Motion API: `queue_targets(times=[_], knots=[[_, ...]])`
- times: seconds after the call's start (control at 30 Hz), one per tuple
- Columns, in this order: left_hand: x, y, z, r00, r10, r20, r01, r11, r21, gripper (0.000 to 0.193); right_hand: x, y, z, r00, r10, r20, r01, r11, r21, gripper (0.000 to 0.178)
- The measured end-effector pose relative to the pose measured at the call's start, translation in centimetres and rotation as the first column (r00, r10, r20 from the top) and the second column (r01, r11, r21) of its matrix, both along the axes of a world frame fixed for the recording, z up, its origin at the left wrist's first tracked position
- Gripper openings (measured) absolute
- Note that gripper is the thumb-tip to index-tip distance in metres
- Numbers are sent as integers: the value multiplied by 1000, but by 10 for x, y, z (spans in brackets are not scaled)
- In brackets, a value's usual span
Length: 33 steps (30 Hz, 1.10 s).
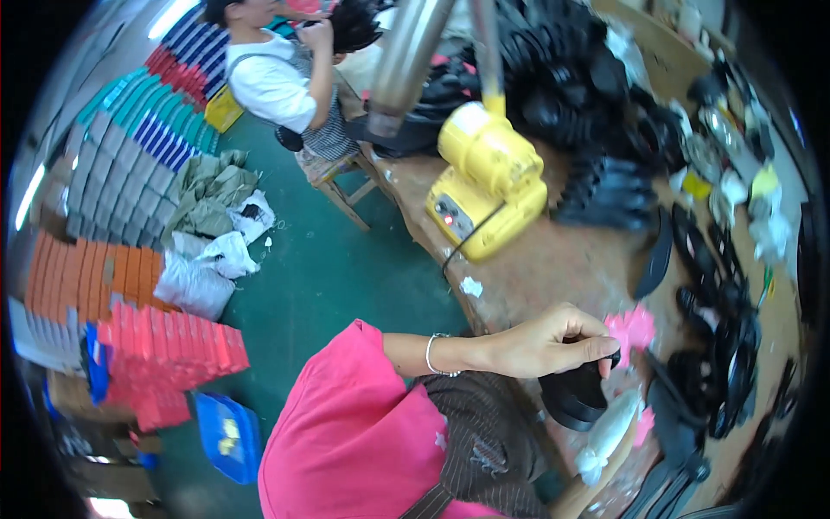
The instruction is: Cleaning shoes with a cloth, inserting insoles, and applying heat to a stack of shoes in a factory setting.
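My left hand [558, 344], with a bracelet at the wrist, reaches over the bench from a pink sleeve. Its thumb and fingers are closed on the edge of a black shoe part [574, 396], whose broad curved end hangs below the hand. My right forearm [596, 489] comes in at the lower edge. A pale, plastic-wrapped bundle [612, 431] lies across the place of my right hand, and the fingers there do not show. Bright pink pieces [635, 327] lie on the bench just beyond my left hand.
A yellow machine [493, 186] with a cable stands on the brown bench [553, 272]. Black shoe parts [605, 195] are heaped behind it and along the right. Another person [281, 82] sits at the far left. Stacked coloured boxes [130, 173] and a blue tub [226, 437] stand on the green floor.
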State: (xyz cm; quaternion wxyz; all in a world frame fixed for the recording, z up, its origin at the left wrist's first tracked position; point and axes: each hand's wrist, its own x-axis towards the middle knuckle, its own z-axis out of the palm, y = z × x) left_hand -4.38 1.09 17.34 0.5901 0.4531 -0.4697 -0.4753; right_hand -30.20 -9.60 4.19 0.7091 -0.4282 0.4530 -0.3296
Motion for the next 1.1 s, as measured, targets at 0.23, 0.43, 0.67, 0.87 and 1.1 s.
queue_targets(times=[0.23,0.43,0.67,0.87,1.1], knots=[[15,-13,6,944,147,294,-48,947,-317,24,8,-4,-15,812,54,581,-370,818,440,59],[6,-29,-101,875,24,484,-104,985,140,14,-2,-9,-16,877,-142,459,-185,782,595,48],[-8,-13,-142,705,-123,699,15,987,158,22,34,-58,51,780,-343,523,-2,835,551,44],[7,-19,-135,751,-219,624,37,956,290,26,100,-161,96,1000,-18,24,21,992,-126,44],[0,-35,-142,853,-292,432,79,891,447,33,245,-371,182,736,-556,-386,-372,144,-917,30]])
